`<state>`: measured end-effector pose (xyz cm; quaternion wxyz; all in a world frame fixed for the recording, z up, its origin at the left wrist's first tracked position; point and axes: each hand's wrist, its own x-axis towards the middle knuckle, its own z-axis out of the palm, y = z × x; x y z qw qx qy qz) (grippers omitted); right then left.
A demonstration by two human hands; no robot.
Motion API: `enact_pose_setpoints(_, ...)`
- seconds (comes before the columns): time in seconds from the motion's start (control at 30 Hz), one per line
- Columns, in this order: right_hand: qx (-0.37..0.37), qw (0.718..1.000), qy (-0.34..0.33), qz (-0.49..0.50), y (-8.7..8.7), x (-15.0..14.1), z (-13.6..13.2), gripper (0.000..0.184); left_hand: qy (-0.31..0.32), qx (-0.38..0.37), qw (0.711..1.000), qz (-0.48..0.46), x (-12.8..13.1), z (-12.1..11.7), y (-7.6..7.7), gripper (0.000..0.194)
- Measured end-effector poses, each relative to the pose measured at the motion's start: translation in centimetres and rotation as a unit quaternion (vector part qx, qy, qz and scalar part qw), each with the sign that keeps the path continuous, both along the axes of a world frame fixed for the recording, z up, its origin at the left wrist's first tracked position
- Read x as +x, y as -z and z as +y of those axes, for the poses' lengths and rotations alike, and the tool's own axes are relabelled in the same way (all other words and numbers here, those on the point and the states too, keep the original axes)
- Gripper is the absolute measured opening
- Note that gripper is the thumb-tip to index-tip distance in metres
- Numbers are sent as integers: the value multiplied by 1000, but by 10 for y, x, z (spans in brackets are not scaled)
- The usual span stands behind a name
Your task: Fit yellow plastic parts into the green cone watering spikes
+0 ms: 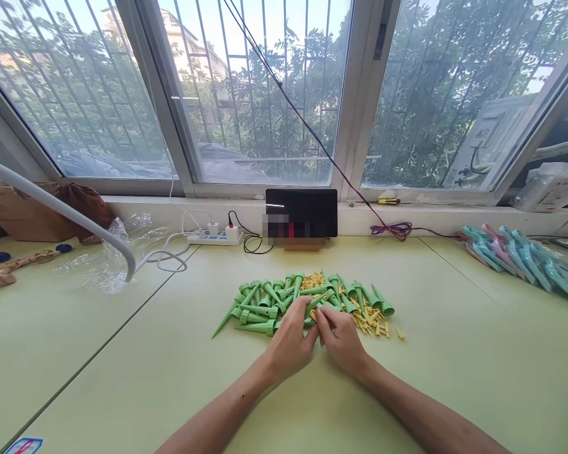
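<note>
Centrally, left hand grips a green plastic cone toward two o'clock, seemingly for steadiness; right hand pinches narrowly, contents unclear.

I'm handling green cones of plastic, smooth along the tapers, ribbed at the caps, showing a low sheen. Yellow pegs are looking like matt plastic. The tabletop is lying smooth, giving back soft light. Dark screen is shining glossy. Clear plastic film is glinting, crumpled. Cardboard box is looking matt, papery.
</note>
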<state>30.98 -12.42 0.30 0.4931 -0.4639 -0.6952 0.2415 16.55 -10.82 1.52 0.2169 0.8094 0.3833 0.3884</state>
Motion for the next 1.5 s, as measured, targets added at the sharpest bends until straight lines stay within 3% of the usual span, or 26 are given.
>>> enact_pose_setpoints(0.2,-61,997,-26,48,-2,-1,0,38,-3,-8,1000,-3,0,0,1,23)
enact_pose_setpoints(0.63,-45,998,-29,28,-2,-1,1,37,3,-2,1000,-22,2,0,-4,6)
enact_pose_setpoints(1.0,-88,991,-64,82,2,-1,1,40,-8,-4,1000,-20,3,-1,-5,3)
enact_pose_setpoints(1.2,-161,970,-94,156,1,-3,4,44,-4,-21,999,-26,3,-1,-5,3)
enact_pose_setpoints(1.5,-238,916,-177,270,3,-2,9,43,-11,-31,999,-28,2,-1,-4,12)
